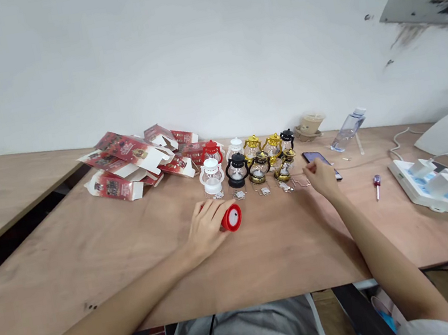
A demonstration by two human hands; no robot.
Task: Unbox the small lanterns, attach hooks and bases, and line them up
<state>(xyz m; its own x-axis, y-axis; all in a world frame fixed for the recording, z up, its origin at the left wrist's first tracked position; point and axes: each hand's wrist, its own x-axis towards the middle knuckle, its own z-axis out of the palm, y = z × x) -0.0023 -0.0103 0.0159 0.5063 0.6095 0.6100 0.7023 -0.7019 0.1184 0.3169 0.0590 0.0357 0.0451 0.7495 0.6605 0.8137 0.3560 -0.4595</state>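
Note:
My left hand point(209, 229) is wrapped round a small red lantern point(232, 218), tipped on its side so that its round base with a white disc faces me. Over the table's right part, my right hand point(322, 178) has its fingers pinched together; what they hold, if anything, is too small to make out. A thin bent wire point(301, 181) is just left of those fingertips, and a phone point(320, 158) lies partly behind the hand. Between my hands stand several small lanterns in two rows, among them a white lantern point(212, 176) and a black lantern point(237, 171), with wires and small parts in front.
Red printed cartons point(131, 158) are heaped at the back left. To the right are a cup point(310, 124), a clear bottle point(348, 129), a screwdriver point(377, 185) and a power strip point(427, 186) with plugs and cables. A dark cable crosses below the table's front edge.

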